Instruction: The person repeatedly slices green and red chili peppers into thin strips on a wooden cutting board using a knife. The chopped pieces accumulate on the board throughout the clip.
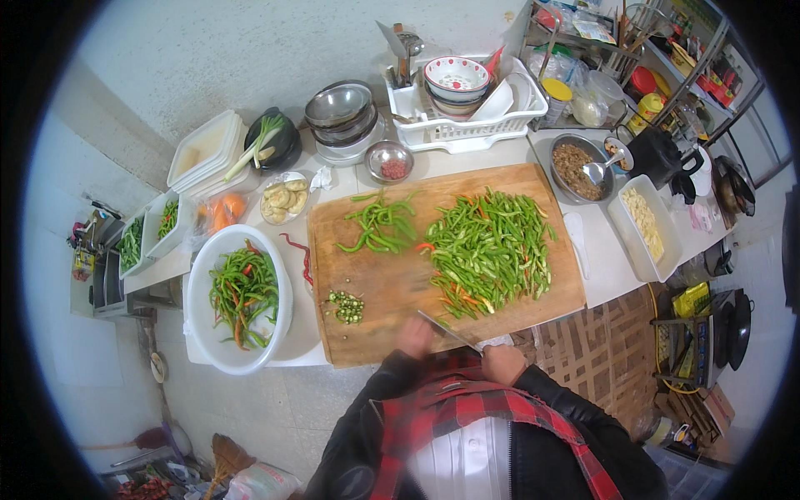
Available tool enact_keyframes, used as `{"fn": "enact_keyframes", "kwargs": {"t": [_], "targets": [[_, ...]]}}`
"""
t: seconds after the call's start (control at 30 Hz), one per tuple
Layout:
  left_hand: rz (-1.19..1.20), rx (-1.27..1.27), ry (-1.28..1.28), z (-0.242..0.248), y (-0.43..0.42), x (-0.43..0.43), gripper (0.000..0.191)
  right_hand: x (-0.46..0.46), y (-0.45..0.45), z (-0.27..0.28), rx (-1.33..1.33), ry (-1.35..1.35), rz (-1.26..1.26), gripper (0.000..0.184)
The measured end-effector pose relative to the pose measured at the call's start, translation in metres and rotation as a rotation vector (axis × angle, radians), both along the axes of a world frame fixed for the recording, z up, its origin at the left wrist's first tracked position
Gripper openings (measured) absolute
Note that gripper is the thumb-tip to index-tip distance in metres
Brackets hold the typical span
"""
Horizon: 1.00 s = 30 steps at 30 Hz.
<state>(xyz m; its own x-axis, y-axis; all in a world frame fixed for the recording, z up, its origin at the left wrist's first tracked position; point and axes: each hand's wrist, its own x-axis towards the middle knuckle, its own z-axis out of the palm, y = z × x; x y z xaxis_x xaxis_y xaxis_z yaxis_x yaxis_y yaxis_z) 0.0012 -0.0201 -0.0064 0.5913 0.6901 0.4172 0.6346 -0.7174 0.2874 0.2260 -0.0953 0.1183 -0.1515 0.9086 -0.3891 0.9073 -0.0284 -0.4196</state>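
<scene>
My right hand (pixel 504 364) is closed round the handle of a kitchen knife (pixel 451 331), whose blade points up and left over the near edge of a wooden cutting board (pixel 387 294). Close to the knife tip, my left hand (pixel 415 337) is blurred, and its fingers cannot be made out. A large heap of cut green chili peppers (pixel 494 250), with some orange pieces, covers the board's right part. Whole green chilies (pixel 381 224) lie at its upper left, and cut-off stem ends (pixel 345 307) at its lower left.
Left of the board stands a white plastic basket (pixel 194 300) of chilies. Behind are a metal bowl of pink pieces (pixel 389 161), stacked metal bowls (pixel 340 106) and a white dish rack (pixel 462 131). To the right are a bowl of brown minced food (pixel 576 169), a white spoon (pixel 576 245) and a plastic tub (pixel 645 228).
</scene>
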Motion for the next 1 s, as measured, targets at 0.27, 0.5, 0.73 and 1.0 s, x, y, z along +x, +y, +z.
{"fn": "enact_keyframes", "kwargs": {"t": [0.27,0.5,0.73,1.0], "targets": [[0.093,-0.035,-0.211,0.01,0.004,0.004,0.015,-0.017,0.022,-0.017,-0.117,0.036,-0.055,0.024],[0.072,0.045,-0.18,0.01,0.012,-0.004,0.023,0.014,0.0,-0.016,-0.143,0.026,-0.034,0.022],[0.073,0.069,-0.161,-0.004,0.011,-0.009,0.021,0.024,-0.014,-0.016,-0.021,0.039,-0.075,0.021],[0.073,0.11,-0.152,-0.01,0.012,-0.011,0.013,-0.01,0.002,-0.016,-0.026,0.054,-0.085,0.021]]}}
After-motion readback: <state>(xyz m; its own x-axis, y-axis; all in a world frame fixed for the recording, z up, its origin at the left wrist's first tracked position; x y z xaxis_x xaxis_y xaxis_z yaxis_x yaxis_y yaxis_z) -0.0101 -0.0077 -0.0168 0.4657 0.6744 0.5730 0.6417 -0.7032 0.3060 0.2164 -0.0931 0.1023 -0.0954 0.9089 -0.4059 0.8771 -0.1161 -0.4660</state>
